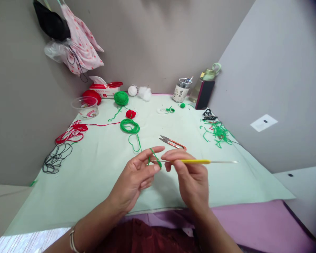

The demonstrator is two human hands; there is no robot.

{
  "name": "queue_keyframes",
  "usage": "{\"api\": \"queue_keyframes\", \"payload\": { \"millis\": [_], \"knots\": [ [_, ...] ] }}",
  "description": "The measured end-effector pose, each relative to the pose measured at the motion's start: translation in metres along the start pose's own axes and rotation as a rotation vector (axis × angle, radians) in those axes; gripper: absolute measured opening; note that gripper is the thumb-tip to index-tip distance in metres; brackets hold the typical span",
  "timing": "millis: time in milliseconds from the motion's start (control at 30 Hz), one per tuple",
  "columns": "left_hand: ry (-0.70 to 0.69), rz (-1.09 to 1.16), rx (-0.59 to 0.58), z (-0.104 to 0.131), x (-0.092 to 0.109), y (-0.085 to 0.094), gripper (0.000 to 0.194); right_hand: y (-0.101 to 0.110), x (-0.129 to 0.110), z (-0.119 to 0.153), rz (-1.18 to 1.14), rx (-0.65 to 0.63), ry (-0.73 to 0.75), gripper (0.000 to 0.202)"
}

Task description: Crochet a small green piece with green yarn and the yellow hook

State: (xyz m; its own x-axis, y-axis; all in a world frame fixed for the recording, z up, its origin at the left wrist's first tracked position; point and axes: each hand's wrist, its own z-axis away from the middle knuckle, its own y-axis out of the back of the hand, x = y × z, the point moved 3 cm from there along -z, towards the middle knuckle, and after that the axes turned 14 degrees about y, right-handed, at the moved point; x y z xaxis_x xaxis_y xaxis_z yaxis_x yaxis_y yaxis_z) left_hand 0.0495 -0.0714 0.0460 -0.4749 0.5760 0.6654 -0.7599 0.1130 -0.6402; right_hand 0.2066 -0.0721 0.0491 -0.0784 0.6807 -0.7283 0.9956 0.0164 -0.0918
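My left hand (135, 177) pinches a small green crochet piece (159, 164) between thumb and fingers, with green yarn looped over its raised index finger. My right hand (191, 175) grips a crochet hook (196, 161) by its yellow handle. The hook's thin tip points left and reaches the green yarn at my left fingers. From there the strand runs back toward a loose green yarn coil (130, 126) on the pale tablecloth. Small orange-handled snips (173, 142) lie just beyond both hands.
A green yarn ball (121, 98), red ball (131, 114), tissue box (105, 91) and plastic tub (88, 109) stand back left. Red yarn (73, 132) and dark cord (56, 160) lie left. A pen holder (181, 92), phone (204, 95) and green scraps (219, 133) are right.
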Motion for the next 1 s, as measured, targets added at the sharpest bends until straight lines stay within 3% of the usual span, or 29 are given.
{"api": "queue_keyframes", "payload": {
  "millis": [267,400,467,600,767,1000],
  "knots": [
    [0.008,-0.049,0.026,0.004,0.003,0.003,0.034,0.0,0.0,0.002,-0.031,0.0,-0.065,0.024],
    [-0.039,-0.046,0.075,0.005,0.005,0.001,0.043,-0.004,-0.013,0.007,0.366,-0.19,0.289,0.027],
    [0.003,0.003,0.042,0.003,0.002,0.001,0.047,-0.007,-0.015,0.011,0.454,-0.244,0.39,0.029],
    [0.125,0.102,-0.05,0.0,-0.002,0.001,0.037,-0.001,-0.009,0.01,0.379,-0.085,0.267,0.025],
    [0.036,0.008,-0.008,0.0,0.001,-0.002,0.032,-0.001,-0.001,0.001,0.015,-0.007,0.049,0.02],
    [-0.041,-0.127,0.082,0.002,0.003,-0.001,0.034,-0.008,-0.008,0.0,0.153,-0.081,0.151,0.023]
  ]
}}
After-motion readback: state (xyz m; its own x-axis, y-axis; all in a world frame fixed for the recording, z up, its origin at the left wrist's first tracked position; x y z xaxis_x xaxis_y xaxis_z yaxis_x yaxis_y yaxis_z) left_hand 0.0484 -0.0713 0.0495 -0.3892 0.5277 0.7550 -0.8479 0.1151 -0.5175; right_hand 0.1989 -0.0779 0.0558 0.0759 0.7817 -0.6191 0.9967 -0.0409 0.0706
